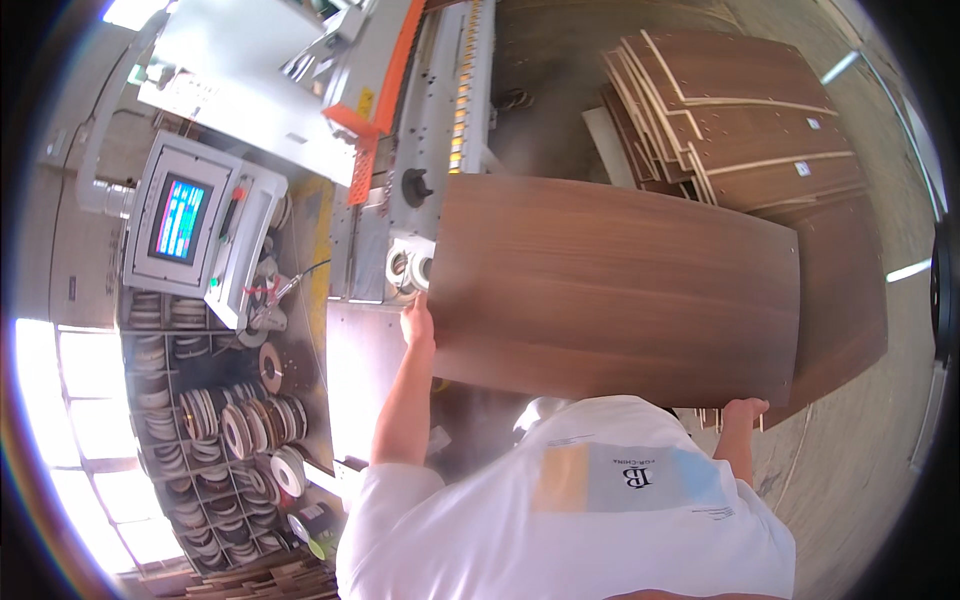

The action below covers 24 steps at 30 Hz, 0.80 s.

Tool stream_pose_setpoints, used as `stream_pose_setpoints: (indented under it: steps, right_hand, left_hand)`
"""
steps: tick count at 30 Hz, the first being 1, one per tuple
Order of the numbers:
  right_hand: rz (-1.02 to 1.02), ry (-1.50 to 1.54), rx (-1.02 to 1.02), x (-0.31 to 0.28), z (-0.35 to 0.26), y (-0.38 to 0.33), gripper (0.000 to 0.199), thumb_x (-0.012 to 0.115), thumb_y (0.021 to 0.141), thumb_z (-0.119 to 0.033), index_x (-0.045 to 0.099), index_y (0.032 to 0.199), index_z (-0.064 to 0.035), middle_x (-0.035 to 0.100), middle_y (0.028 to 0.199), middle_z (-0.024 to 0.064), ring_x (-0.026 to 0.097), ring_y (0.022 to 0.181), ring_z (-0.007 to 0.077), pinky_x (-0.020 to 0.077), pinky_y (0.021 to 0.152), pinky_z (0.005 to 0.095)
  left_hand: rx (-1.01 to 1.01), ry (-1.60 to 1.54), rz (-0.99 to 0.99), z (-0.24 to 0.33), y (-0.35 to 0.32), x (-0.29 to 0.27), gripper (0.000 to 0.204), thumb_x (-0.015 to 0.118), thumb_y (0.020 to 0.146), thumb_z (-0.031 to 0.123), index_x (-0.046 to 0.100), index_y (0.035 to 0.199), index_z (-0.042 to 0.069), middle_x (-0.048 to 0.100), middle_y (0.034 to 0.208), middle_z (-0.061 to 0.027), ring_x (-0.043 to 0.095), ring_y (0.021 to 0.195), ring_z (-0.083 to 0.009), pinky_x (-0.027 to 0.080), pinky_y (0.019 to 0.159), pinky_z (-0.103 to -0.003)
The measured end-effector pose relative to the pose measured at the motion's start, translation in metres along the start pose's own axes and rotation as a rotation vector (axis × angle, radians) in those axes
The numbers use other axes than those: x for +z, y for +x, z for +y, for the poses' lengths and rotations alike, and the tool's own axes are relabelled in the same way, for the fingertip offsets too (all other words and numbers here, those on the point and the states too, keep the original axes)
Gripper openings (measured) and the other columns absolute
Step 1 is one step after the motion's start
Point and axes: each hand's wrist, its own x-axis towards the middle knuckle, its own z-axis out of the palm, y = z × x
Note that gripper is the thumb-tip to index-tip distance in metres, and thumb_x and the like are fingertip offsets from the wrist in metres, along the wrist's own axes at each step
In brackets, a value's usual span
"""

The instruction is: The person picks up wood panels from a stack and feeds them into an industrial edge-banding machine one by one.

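A large brown wood-grain panel (pixel 620 290) lies across in front of me, its left end beside the machine bed. My left hand (pixel 418 322) grips the panel's left edge, fingers pointing away from me, close to two white rolls (pixel 410 268). At the near right corner, my right hand (pixel 744 411) is closed on the panel's edge, with its fingers partly hidden beneath. The long machine (pixel 430 110) has an orange guard (pixel 375 120), a black knob (pixel 416 187) and a row of yellow pieces along its bed.
Stacked brown panels (pixel 740 110) stand at the far right, and another brown panel (pixel 850 290) extends beyond the held one. To the left are a control box with a lit screen (pixel 180 220) and a rack of edge-banding rolls (pixel 220 430). A pale surface (pixel 365 360) adjoins my left forearm.
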Motion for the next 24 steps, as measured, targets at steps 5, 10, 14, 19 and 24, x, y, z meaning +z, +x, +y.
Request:
stream_pose_setpoints:
  steps: [5,10,14,19,24]
  right_hand:
    - [0.093,-0.055,-0.007,0.065,0.019,-0.085,0.066,0.031,0.100,-0.046,0.048,0.147,-0.0039,0.046,0.155,0.0105,0.045,0.138,0.0313,0.0337,0.117,0.0424]
    - [0.083,-0.150,0.005,0.102,0.064,-0.058,0.067,0.031,0.100,-0.047,0.047,0.148,-0.0050,0.045,0.155,0.0101,0.045,0.138,0.0323,0.0339,0.118,0.0440]
    - [-0.051,-0.131,0.013,0.134,0.089,-0.085,0.066,0.032,0.099,-0.050,0.048,0.147,-0.0079,0.046,0.155,0.0087,0.046,0.137,0.0315,0.0360,0.115,0.0451]
    - [-0.259,-0.083,0.063,0.160,0.105,-0.148,0.064,0.034,0.098,-0.053,0.052,0.145,-0.0123,0.048,0.153,0.0066,0.047,0.135,0.0298,0.0395,0.112,0.0464]
    - [-0.341,-0.208,0.243,0.160,0.106,-0.192,0.059,0.042,0.096,-0.054,0.055,0.140,-0.0169,0.054,0.145,0.0054,0.052,0.128,0.0278,0.0465,0.103,0.0485]
  left_hand:
    - [-0.037,-0.076,-0.029,-0.018,0.055,-0.028,0.057,0.061,0.092,0.047,0.070,0.102,-0.008,0.070,0.094,-0.0161,0.060,0.088,-0.0259,0.048,0.084,-0.041]
    - [-0.060,0.085,0.030,-0.021,0.103,-0.056,0.060,0.058,0.091,0.051,0.072,0.102,-0.006,0.072,0.096,-0.0197,0.064,0.088,-0.0325,0.049,0.086,-0.044]
    - [0.043,0.398,0.121,-0.032,0.133,-0.069,0.059,0.049,0.095,0.055,0.074,0.109,0.004,0.072,0.108,-0.0189,0.064,0.109,-0.0377,0.049,0.096,-0.046]
    - [0.345,0.655,0.299,-0.021,0.123,-0.058,0.051,0.056,0.095,0.043,0.059,0.133,0.009,0.051,0.146,-0.0116,0.041,0.140,-0.0333,0.031,0.113,-0.056]
    - [0.699,0.564,0.100,-0.041,0.057,-0.029,0.056,0.059,0.095,0.034,0.049,0.144,0.010,0.041,0.156,-0.0109,0.031,0.148,-0.0326,0.017,0.122,-0.058]
